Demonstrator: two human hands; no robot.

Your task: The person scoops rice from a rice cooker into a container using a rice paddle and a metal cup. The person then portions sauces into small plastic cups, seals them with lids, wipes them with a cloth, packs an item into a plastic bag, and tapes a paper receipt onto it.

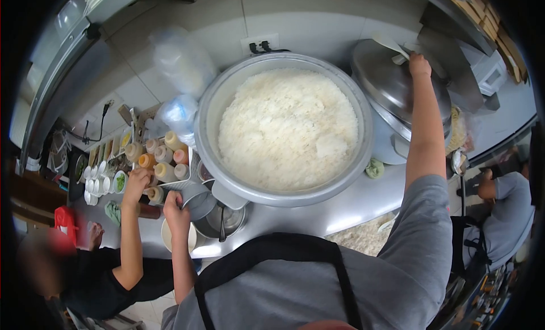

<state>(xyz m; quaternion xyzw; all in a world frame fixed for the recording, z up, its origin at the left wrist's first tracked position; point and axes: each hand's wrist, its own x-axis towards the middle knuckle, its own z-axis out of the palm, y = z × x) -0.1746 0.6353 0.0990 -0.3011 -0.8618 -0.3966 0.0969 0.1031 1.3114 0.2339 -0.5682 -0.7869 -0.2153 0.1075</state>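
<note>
The middle was bright, but the far left side was dim. Light seemed to come from above and made white shiny patches on the flat silver metal table and the round grey metal lid. The big heap of white cooked rice was very bright. Black filled the corners. The long grey metal frame looked bent. Another person's head was a blurry smudge.

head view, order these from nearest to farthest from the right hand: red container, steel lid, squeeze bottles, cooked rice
1. Steel lid, by the right hand
2. Cooked rice, centre
3. Squeeze bottles, left of the rice
4. Red container, far left
</note>
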